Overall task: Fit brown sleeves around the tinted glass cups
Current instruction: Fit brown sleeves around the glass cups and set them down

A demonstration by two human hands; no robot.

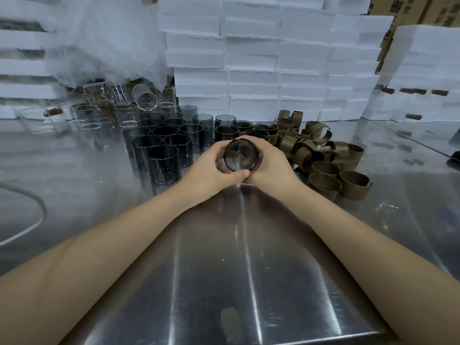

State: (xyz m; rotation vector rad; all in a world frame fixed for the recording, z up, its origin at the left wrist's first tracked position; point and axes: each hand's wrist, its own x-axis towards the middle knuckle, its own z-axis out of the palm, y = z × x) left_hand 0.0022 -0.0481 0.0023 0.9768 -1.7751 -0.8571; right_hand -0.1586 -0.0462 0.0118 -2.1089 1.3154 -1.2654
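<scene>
Head view: left hand [211, 168], right hand [271, 168] curled round tinted cup [240, 155]; carton [404, 8] print illegible.

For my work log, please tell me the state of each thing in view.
held cup: tilted, mouth toward camera, gripped by both hands.
left hand: grips held cup.
right hand: grips held cup.
bare tinted cups: upright on table.
sleeved cups: upright, behind the hands.
loose sleeves: piled at right.
</scene>
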